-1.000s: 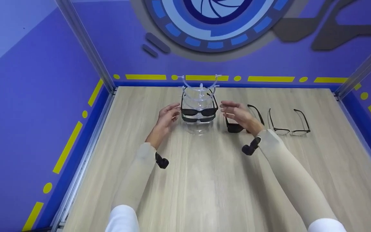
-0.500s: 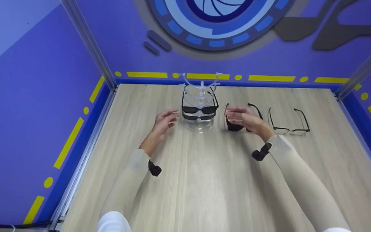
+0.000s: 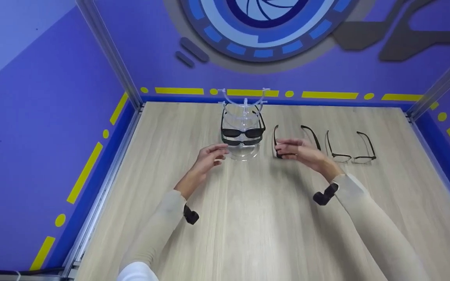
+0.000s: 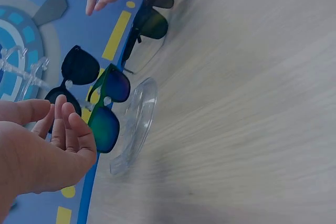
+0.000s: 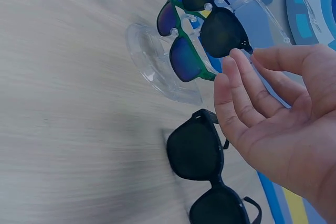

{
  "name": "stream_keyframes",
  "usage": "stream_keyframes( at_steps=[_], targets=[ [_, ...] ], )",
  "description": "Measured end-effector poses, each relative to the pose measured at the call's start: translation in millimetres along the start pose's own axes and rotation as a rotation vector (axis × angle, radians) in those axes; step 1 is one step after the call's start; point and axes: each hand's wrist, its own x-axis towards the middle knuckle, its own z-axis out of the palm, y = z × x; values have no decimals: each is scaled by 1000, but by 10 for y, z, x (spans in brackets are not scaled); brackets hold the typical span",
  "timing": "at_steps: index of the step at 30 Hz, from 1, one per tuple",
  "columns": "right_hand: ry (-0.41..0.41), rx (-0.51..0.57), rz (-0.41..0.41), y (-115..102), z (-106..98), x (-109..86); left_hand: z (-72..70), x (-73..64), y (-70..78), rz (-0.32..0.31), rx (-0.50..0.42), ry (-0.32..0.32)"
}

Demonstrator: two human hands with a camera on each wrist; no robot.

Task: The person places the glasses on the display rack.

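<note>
A clear plastic display stand holds two pairs of sunglasses: black sunglasses above, and green-framed sunglasses with mirrored blue-green lenses below. My left hand hovers at the lower left of the stand, its fingertips overlapping the lower pair's left edge in the head view. Its fingers are loosely bent around nothing. Over another pair of black sunglasses lying on the table, my right hand hides much of the lenses from the head camera. In the right wrist view its fingers are relaxed, with nothing between them.
Thin-framed clear eyeglasses lie on the wooden table right of the black sunglasses, temples pointing to the back. A purple-blue wall closes off the far side close behind the stand. Side panels stand left and right.
Both hands have come nearer to me from beside the stand. The right hand has also shifted right, over the loose sunglasses; the left moved away, then back toward the stand's base.
</note>
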Motion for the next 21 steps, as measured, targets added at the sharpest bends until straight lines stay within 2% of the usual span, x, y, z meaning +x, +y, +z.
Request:
stream_keyframes(
  at_steps=[4,11,21],
  targets=[
    [-48,6,2,101,15,-63,111,-24,-58,-6,0,-35],
    [-59,-10,20,244,-60,-278,364,-48,-134,-31,6,-112],
    [-16,-55,11,347,-428,-635,749,-118,-182,-37,-4,-236]
  ],
)
